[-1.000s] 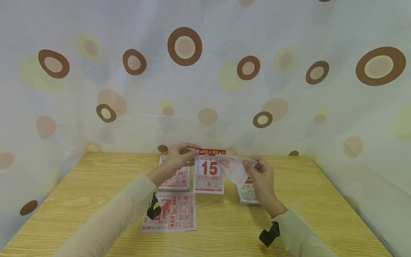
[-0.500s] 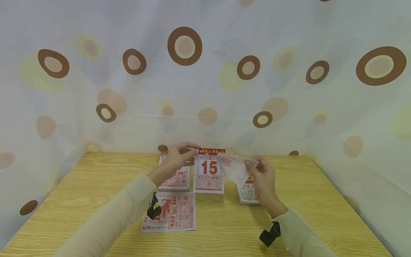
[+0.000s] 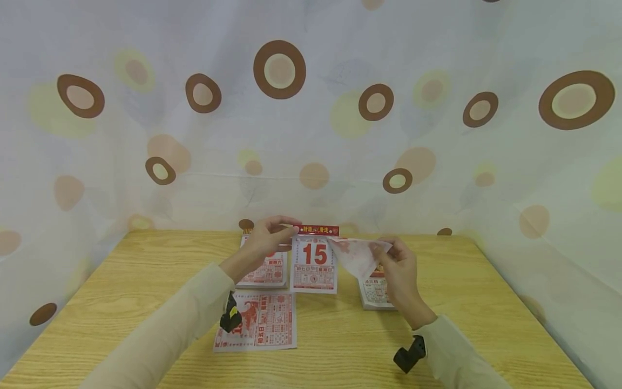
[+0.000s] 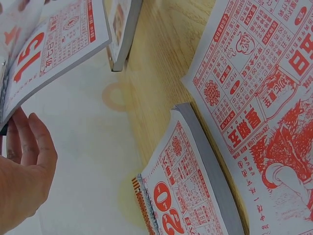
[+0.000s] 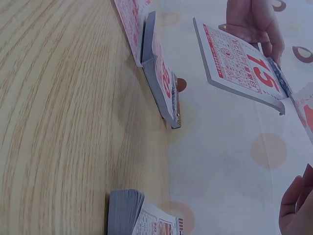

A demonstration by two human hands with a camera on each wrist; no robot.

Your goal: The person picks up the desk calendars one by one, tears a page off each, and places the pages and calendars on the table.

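Raised above the table in the head view is a tear-off calendar (image 3: 314, 273) with a red header strip and a large red 15. My left hand (image 3: 264, 236) grips it by the upper left corner, thumb in front. To its right, my right hand (image 3: 400, 273) pinches a thin leaf (image 3: 358, 258) between thumb and fingers. That leaf is pulled out sideways and still meets the calendar near the top right, under the header. In the right wrist view, the thick pad (image 5: 239, 63) tilts in the air, and the left fingers show behind its top edge.
A second calendar pad (image 3: 264, 273) lies behind my left hand, and a third pad (image 3: 374, 294) is partly covered by my right hand. One large loose printed sheet (image 3: 272, 319) lies at front left on the wooden table (image 3: 452, 313). A patterned curtain (image 3: 311, 124) stands behind.
The calendar and my left hand have shifted slightly left. My right hand has moved a little to the right, drawing the pinched leaf tauter.
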